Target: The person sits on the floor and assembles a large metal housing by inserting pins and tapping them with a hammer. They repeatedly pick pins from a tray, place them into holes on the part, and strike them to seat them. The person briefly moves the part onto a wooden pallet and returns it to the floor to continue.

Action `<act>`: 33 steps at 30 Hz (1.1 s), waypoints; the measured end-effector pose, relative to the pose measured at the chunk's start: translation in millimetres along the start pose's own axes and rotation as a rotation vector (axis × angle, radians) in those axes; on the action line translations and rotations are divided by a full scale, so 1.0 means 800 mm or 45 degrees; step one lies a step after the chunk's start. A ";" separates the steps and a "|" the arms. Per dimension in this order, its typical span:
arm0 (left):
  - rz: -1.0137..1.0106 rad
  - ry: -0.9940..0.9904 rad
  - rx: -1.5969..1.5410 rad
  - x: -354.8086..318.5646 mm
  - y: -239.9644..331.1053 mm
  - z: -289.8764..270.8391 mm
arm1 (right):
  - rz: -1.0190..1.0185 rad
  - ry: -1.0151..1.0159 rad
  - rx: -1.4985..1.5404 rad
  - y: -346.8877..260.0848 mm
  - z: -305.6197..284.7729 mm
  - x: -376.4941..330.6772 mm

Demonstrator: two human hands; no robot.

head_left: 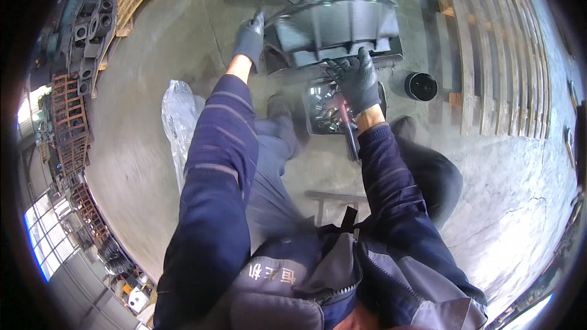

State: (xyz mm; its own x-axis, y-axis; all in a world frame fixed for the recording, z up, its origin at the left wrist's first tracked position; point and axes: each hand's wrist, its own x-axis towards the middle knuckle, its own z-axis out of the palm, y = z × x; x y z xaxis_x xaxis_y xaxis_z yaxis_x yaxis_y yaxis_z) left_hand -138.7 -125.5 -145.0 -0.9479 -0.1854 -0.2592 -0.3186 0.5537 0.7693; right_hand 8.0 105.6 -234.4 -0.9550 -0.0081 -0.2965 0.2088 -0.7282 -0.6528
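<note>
Well, my left hand [249, 43] and right hand [357, 80] are apart at the grey metal casting [333, 24], just beyond the black tray [309, 116]; whether either grips, I can't tell.

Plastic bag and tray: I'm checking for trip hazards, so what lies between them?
In the head view, the person's left foot is between the bag and the tray; the left sleeve also crosses that stretch.

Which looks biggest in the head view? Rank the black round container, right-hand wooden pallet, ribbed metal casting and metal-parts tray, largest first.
1. Right-hand wooden pallet
2. Ribbed metal casting
3. Metal-parts tray
4. Black round container
</note>
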 end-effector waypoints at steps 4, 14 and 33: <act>-0.055 -0.223 -0.497 0.039 -0.055 0.036 | 0.101 0.121 -0.057 -0.009 0.000 0.000; 0.788 0.113 0.302 -0.019 0.126 0.043 | 0.312 0.289 0.542 -0.065 0.028 0.007; 0.251 0.224 0.429 0.039 0.006 0.034 | 0.408 0.046 0.334 -0.053 -0.012 0.003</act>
State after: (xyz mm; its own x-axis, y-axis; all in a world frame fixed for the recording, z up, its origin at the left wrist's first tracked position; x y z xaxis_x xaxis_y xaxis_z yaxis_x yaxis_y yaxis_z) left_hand -169.6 -106.6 -165.2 -0.9857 -0.1687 -0.0003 -0.1408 0.8215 0.5525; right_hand -1.3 143.0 -214.2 -0.8414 -0.2422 -0.4831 0.4293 -0.8425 -0.3253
